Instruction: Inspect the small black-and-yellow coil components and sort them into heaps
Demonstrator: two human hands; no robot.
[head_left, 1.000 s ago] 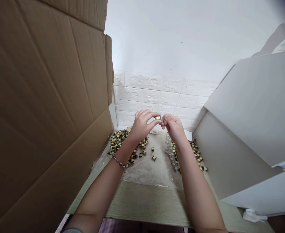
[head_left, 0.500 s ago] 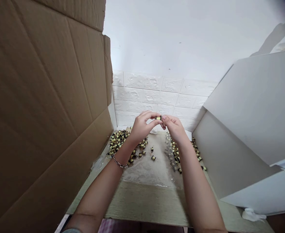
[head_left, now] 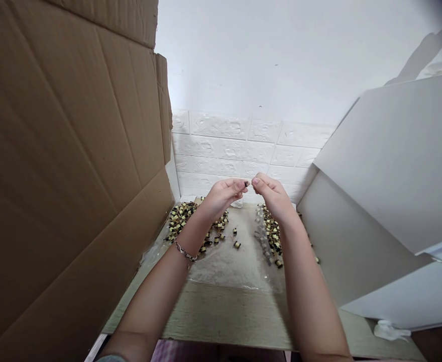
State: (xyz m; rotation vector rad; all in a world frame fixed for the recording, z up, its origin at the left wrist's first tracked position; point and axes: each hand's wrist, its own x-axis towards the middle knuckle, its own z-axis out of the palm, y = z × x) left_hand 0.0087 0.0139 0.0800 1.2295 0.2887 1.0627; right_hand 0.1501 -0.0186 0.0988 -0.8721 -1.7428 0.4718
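Note:
My left hand pinches a small transformer between thumb and fingers; only its dark end shows past the fingertips. Just to its right, my right hand is closed, thumb pressed on the bent forefinger. Whether it grips a thin wire or anything else is too small to see. Below the left hand lies a heap of small transformers with black ends and yellow tape. A second pile of transformers is beneath my right hand, partly behind the forearm. Two loose transformers sit between the piles.
Clear plastic sheeting covers part of the wooden table. A tall cardboard panel walls off the left, white boards the right. A white brick-pattern wall stands behind. Crumpled white material lies at the lower right.
Both hands held the transformer between them before. Now the left hand has turned and closed around it, and the right hand's fingers have come slightly away from it.

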